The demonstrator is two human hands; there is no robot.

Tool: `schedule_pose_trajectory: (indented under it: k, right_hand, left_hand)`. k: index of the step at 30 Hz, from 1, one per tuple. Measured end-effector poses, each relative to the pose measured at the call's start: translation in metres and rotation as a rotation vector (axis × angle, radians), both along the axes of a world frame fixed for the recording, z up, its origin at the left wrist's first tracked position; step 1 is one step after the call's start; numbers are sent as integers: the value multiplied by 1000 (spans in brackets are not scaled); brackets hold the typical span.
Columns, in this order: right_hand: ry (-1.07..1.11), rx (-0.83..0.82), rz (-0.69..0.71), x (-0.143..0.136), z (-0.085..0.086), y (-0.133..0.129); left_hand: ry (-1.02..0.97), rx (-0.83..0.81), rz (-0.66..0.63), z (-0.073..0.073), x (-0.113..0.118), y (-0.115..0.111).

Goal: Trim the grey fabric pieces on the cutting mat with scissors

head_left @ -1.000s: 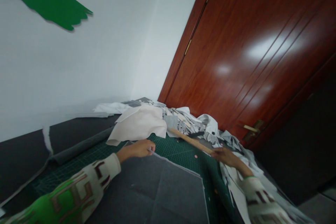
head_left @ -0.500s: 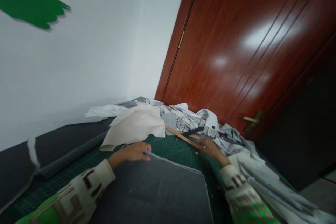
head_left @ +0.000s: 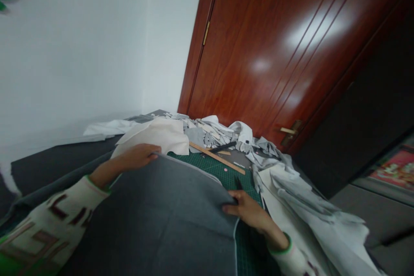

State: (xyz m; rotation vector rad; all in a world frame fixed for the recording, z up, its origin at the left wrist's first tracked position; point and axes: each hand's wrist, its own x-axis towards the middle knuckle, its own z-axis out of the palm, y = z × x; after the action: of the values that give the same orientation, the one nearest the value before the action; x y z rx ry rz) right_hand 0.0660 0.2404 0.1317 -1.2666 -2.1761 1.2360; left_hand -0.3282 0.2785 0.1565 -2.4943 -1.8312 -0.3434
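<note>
Now that I've left the wooden strip [head_left: 224, 161] mid-frame, my left hand [head_left: 137, 156] and right hand [head_left: 248, 209] both pinch the dark cloth [head_left: 181, 211], apparently controlling it better.

The fabric sheet [head_left: 174, 207] is nearest, over part of the cutting mat [head_left: 210, 166]. A flat strip [head_left: 223, 161] lies at the mat's far edge, right of another cloth [head_left: 158, 134]; scraps [head_left: 211, 133] heap behind both (just before the door [head_left: 255, 60]). Loose fabric [head_left: 313, 207] trails along the right side of the tabletop [head_left: 64, 151], beside the mat.
</note>
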Motion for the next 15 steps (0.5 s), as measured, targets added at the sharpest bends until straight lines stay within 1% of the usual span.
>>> schedule_pose_trajectory:
  k: [1, 2, 3, 4, 5, 7, 8, 9, 11, 13, 15]
  right_hand:
    - [204, -164, -25, -3, 8, -18]
    - [342, -271, -44, -7, 15, -36]
    - [459, -343, -67, -13, 21, -54]
    - [570, -406, -91, -20, 24, -71]
    - [673, -459, -87, -29, 25, -86]
    - [848, -517, -91, -50, 23, -108]
    - [932, -518, -83, -61, 21, -115]
    - [999, -510, -75, -72, 19, -121]
    - [1096, -519, -74, -92, 15, -128]
    - [1155, -544, -90, -109, 13, -134]
    - [1179, -535, -112, -121, 10, -142]
  left_hand:
    - [0, 73, 2, 16, 3, 0]
    - [-2, 152, 3, 34, 6, 1]
    - [-5, 234, 7, 53, 11, 3]
    - [-12, 318, 9, 72, 17, 4]
    - [-17, 390, 4, 90, 24, 6]
    - [-31, 508, -12, 124, 45, 9]
    - [-28, 561, -39, 139, 58, 10]
    - [-3, 658, -82, 152, 71, 11]
    - [36, 777, -139, 173, 99, 9]
    - [60, 802, -139, 187, 121, 6]
    - [77, 772, -136, 196, 133, 2]
